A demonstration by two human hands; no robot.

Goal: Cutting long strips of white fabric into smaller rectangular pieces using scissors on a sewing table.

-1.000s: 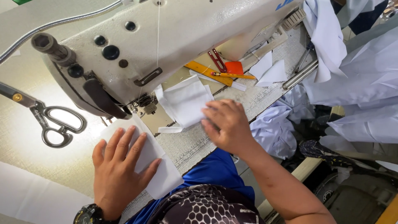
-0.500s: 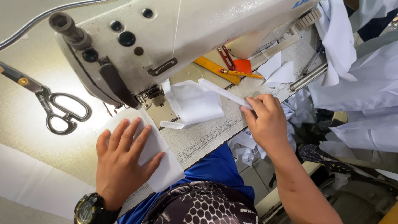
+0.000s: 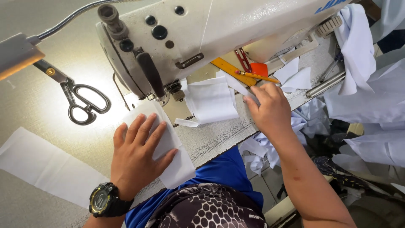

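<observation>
White strip (image 3: 236,86) runs diag up-left toward machine (image 3: 219,29); R hand (image 3: 270,112) fingers pinching it; L hand (image 3: 137,158) fingers spread, flat.

Off-white enamelled metal sewing machine head (image 3: 236,29), semi-glossy, scuffed, black plastic knobs. At 9 o'clock of it, steel scissors (image 3: 82,99), dull grey, brass pivot screw. Beige laminate table top (image 3: 46,97), fine matt texture, glare patch. Flat white cloth piece (image 3: 175,158) under left hand (image 3: 137,158), smooth, matt. Folded white cloth strip (image 3: 213,101) at 12 o'clock of that piece, soft creases; right hand (image 3: 270,112) on its end. Yellow wooden ruler (image 3: 230,69), worn paint. Black plastic wristwatch (image 3: 105,200), glossy face.
</observation>
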